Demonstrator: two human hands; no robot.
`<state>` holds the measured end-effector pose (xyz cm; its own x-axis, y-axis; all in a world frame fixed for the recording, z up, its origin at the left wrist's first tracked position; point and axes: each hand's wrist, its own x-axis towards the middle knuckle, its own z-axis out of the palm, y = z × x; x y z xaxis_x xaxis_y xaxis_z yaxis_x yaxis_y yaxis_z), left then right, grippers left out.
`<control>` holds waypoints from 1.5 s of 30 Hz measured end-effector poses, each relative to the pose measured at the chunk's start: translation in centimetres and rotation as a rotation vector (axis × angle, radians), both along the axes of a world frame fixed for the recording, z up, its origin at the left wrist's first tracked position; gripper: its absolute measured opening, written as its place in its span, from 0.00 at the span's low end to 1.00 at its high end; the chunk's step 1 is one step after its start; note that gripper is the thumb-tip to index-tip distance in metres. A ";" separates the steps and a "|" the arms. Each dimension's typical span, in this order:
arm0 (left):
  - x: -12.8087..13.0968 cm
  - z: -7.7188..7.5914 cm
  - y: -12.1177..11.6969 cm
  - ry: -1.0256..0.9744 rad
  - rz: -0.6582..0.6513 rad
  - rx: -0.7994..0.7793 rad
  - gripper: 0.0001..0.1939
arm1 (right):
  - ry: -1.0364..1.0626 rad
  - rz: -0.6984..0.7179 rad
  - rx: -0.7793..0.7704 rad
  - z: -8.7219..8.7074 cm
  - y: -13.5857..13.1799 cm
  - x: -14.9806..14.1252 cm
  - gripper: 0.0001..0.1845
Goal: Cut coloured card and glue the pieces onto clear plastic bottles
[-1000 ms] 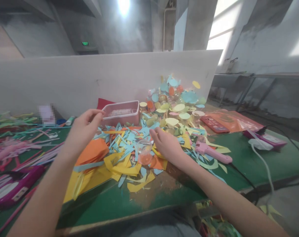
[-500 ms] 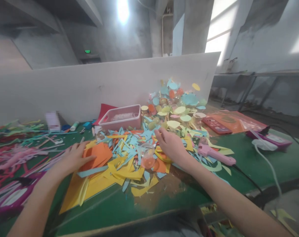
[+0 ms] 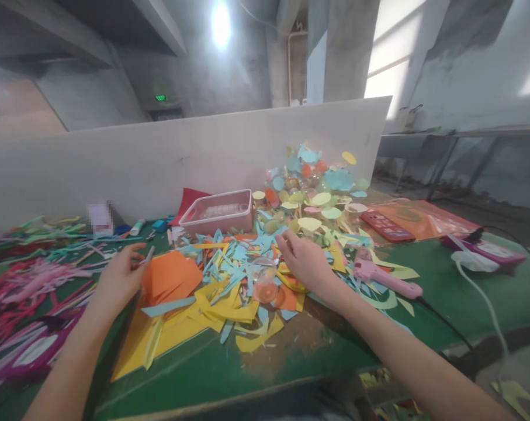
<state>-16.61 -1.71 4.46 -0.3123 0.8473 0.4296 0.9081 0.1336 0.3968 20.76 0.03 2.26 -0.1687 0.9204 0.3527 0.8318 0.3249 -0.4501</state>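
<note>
My left hand (image 3: 123, 273) is pinched around a thin grey pen-like stick (image 3: 149, 255), beside the left edge of a folded orange sheet (image 3: 172, 278). Under that sheet lie yellow paper (image 3: 137, 345) and a pale blue strip (image 3: 168, 306). My right hand (image 3: 303, 262) is closed, its fingers curled over the heap of cut paper scraps (image 3: 234, 263); whatever it grips is hidden. Just below its wrist shows a yellow curved object (image 3: 291, 279). A clear plastic dome (image 3: 265, 286) stands left of that hand, with orange paper showing through it.
A pink basket (image 3: 218, 219) stands behind the scraps. Clear balls and paper discs (image 3: 308, 181) are piled against the white board. At right lie a pink glue gun (image 3: 385, 279) with its cord, a red phone (image 3: 387, 227) and a purple device (image 3: 488, 251). Pink strips (image 3: 41, 278) cover the left.
My left hand has lifted off the orange sheet and drawn left, with the grey stick now plainly between its fingers. My right hand has stayed nearly in place. The view has shifted slightly.
</note>
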 end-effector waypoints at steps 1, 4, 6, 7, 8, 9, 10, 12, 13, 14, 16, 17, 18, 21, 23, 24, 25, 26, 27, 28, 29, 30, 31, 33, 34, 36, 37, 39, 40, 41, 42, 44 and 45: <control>0.2 0.2 -0.1 -0.034 0.014 0.020 0.24 | 0.001 -0.001 0.004 -0.1 0.1 0.0 0.18; 0.5 0.3 -0.6 -0.132 0.068 0.156 0.23 | 0.003 -0.005 0.010 -0.2 0.2 0.0 0.19; 0.4 0.2 -0.7 -0.136 0.079 0.285 0.23 | 0.001 -0.012 0.010 -0.1 0.3 0.1 0.19; 0.3 0.2 -0.8 -0.129 0.076 0.332 0.23 | -0.001 -0.018 0.009 -0.1 0.3 0.1 0.20; 0.2 0.1 -0.8 -0.120 0.068 0.360 0.23 | -0.002 -0.021 0.006 -0.1 0.3 0.1 0.20; 0.2 0.1 -0.9 -0.113 0.057 0.365 0.23 | -0.002 -0.021 0.004 0.0 0.3 0.1 0.20; 0.2 0.0 -0.9 -0.112 0.049 0.355 0.24 | -0.002 -0.021 0.003 0.0 0.2 0.1 0.20; 0.4 0.0 -0.9 -0.117 0.050 0.315 0.24 | -0.004 -0.021 0.008 0.0 0.2 0.0 0.20; 0.6 0.0 -0.9 -0.122 0.049 0.292 0.24 | -0.008 -0.021 0.011 0.0 0.2 0.0 0.20; 0.8 0.0 -0.9 -0.127 0.048 0.270 0.23 | -0.013 -0.024 0.014 0.0 0.2 0.0 0.19; 1.0 -0.1 -0.9 -0.139 0.048 0.251 0.22 | -0.020 -0.029 0.010 0.0 0.3 0.0 0.19; 1.0 -0.1 -1.0 -0.142 0.050 0.247 0.22 | -0.018 -0.026 0.005 0.0 0.3 0.0 0.19; 1.0 -0.2 -1.0 -0.138 0.059 0.247 0.21 | -0.011 -0.022 0.003 0.0 0.3 0.0 0.20; 0.5 -0.6 -1.1 -0.098 0.100 0.264 0.19 | 0.021 -0.003 0.010 0.0 0.3 0.1 0.20; 0.3 -0.8 -1.3 -0.070 0.117 0.309 0.18 | 0.038 0.002 0.017 -0.1 0.3 0.2 0.20; 0.3 -0.8 -1.3 -0.066 0.119 0.353 0.18 | 0.048 0.000 0.025 -0.1 0.3 0.2 0.20; 0.4 -0.7 -1.4 -0.072 0.118 0.410 0.18 | 0.065 0.001 0.042 -0.2 0.3 0.3 0.20; 0.6 -0.5 -1.4 -0.087 0.117 0.473 0.18 | 0.092 0.007 0.070 -0.2 0.3 0.4 0.20; 0.9 -0.3 -1.4 -0.107 0.115 0.531 0.17 | 0.125 0.019 0.111 -0.2 0.4 0.5 0.19; 1.3 0.1 -1.3 -0.138 0.109 0.577 0.17 | 0.156 0.040 0.163 -0.1 0.5 0.6 0.17; 1.8 0.5 -1.3 -0.181 0.100 0.607 0.17 | 0.178 0.071 0.223 0.0 0.6 0.7 0.16; 2.5 1.0 -1.2 -0.223 0.079 0.619 0.17 | 0.180 0.115 0.288 0.2 0.8 0.7 0.15; 3.2 1.6 -1.1 -0.278 0.047 0.619 0.18 | 0.161 0.168 0.360 0.4 1.0 0.7 0.15; 5.1 2.7 -0.8 -0.400 -0.022 0.612 0.16 | 0.066 0.275 0.512 0.9 1.3 0.5 0.17; 6.1 3.2 -0.6 -0.435 -0.050 0.569 0.16 | 0.009 0.322 0.583 1.1 1.4 0.3 0.18; 8.4 3.8 -0.1 -0.529 -0.120 0.481 0.15 | -0.090 0.386 0.681 1.5 1.5 -0.3 0.20; 9.6 4.0 0.2 -0.581 -0.180 0.429 0.15 | -0.125 0.404 0.702 1.6 1.6 -0.6 0.21; 11.8 4.1 0.9 -0.626 -0.299 0.377 0.13 | -0.165 0.422 0.715 1.6 1.6 -1.1 0.20; 12.8 4.0 1.4 -0.647 -0.370 0.345 0.13 | -0.173 0.426 0.720 1.6 1.6 -1.2 0.19; 13.7 3.9 1.8 -0.655 -0.432 0.331 0.13 | -0.176 0.430 0.729 1.5 1.6 -1.3 0.18; 14.5 3.9 2.1 -0.657 -0.477 0.312 0.13 | -0.176 0.433 0.742 1.4 1.6 -1.2 0.17; 15.8 3.8 2.7 -0.651 -0.536 0.286 0.14 | -0.165 0.433 0.770 1.2 1.6 -0.9 0.15; 16.3 3.9 2.9 -0.643 -0.551 0.274 0.14 | -0.157 0.425 0.782 1.1 1.5 -0.7 0.14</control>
